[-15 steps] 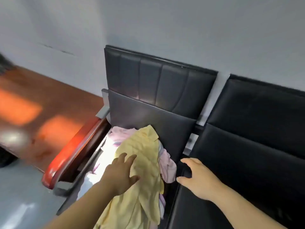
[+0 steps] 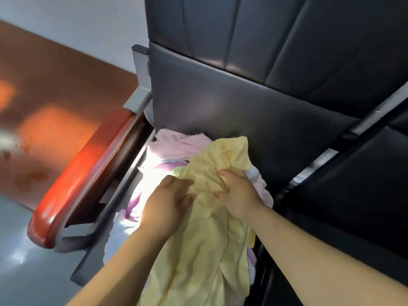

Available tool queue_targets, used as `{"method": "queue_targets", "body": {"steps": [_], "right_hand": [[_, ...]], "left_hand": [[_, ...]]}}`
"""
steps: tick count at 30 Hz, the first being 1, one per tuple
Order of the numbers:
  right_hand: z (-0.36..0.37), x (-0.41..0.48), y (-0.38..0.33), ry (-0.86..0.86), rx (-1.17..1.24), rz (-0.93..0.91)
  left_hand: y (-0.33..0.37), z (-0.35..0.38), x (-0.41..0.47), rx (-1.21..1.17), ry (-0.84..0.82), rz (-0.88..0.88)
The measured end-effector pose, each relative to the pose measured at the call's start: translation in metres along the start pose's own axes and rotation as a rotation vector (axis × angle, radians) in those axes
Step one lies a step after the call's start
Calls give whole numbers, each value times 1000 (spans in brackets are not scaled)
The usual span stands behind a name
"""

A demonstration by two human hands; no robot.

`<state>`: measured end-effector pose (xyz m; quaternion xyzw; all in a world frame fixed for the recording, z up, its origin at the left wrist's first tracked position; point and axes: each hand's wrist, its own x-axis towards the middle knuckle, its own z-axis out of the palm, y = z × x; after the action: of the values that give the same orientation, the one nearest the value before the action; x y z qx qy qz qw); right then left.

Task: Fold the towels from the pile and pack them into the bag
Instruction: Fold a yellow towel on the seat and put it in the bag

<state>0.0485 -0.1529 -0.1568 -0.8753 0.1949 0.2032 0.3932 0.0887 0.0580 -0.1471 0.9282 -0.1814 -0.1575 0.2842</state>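
Yellow towel (image 2: 205, 235), black chair (image 2: 220, 102), pale wall (image 2: 77, 23)

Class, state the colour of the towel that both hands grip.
The towel in the left hand and right hand is pale yellow, per the head view.

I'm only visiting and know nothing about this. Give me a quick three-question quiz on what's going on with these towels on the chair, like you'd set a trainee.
1. True or false: the left hand and the right hand both grip the crumpled pale yellow cloth towel.
2. Which colour is the towel lying behind it, against the black padded chair back? A) pink B) green C) brown
3. Fill in: the glossy red armrest is on the person's ____ side.
Key: 1 true; 2 A, the soft pink towel; 3 left.
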Motion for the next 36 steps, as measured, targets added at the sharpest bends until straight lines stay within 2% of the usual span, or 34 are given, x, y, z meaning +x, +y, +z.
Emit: {"method": "queue_targets", "body": {"steps": [7, 14, 17, 22, 26, 29, 31, 33, 35, 36], "right_hand": [[-18, -40, 25, 261, 180, -8], [-95, -116, 76, 217, 344, -17], [-126, -162, 134, 170, 310, 12], [-149, -244, 257, 107, 246, 103], [-120, -280, 361, 86, 183, 171], [-83, -285, 423, 66, 133, 191], [-63, -284, 454, 173, 169, 185], [-49, -279, 478, 359, 186, 181], [-33, -274, 499, 472, 118, 173], [-26, -272, 507, 501, 70, 171]], "left_hand": [[24, -19, -12, -15, 136, 83], [101, 3, -39, -77, 60, 120], [144, 46, -58, -90, -34, 182], [209, 155, -102, -82, -300, 241], [231, 259, -135, -51, -484, 201], [226, 325, -149, 58, -581, 240], [223, 356, -151, 98, -535, 338], [221, 380, -146, 140, -375, 499], [221, 400, -136, 240, -271, 603], [223, 411, -131, 308, -271, 633]]}}
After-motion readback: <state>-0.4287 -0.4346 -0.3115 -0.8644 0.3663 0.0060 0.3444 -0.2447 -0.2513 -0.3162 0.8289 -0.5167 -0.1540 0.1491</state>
